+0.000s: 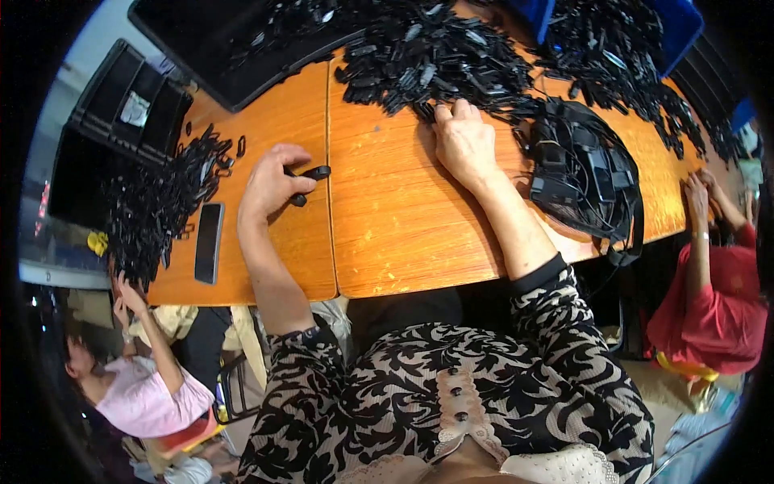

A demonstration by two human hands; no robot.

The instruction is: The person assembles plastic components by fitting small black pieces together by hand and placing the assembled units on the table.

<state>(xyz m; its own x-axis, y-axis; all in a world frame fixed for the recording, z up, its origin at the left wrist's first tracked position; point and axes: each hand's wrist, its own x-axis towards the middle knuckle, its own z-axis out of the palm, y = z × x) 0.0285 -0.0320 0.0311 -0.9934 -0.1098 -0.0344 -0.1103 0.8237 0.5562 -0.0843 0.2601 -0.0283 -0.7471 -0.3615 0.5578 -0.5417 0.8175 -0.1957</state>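
Note:
Over the left part of the wooden table (pixel 395 234), my left hand (pixel 274 181) is closed around a small black object with two rounded ends (pixel 317 173); its exact kind is unclear. My right hand (pixel 468 149) reaches forward to the near edge of a large heap of small black plastic parts (pixel 435 60). Its fingers are curled down among the nearest pieces, and the fingertips are hidden, so whatever they pinch does not show.
A phone (pixel 209 242) lies left, beside another heap of black parts (pixel 165 198). Black trays (pixel 129 105) stand at the left. A black bag with cables and devices (pixel 584 173) sits right of my right arm. Co-workers sit left (pixel 149 395) and right (pixel 709 298).

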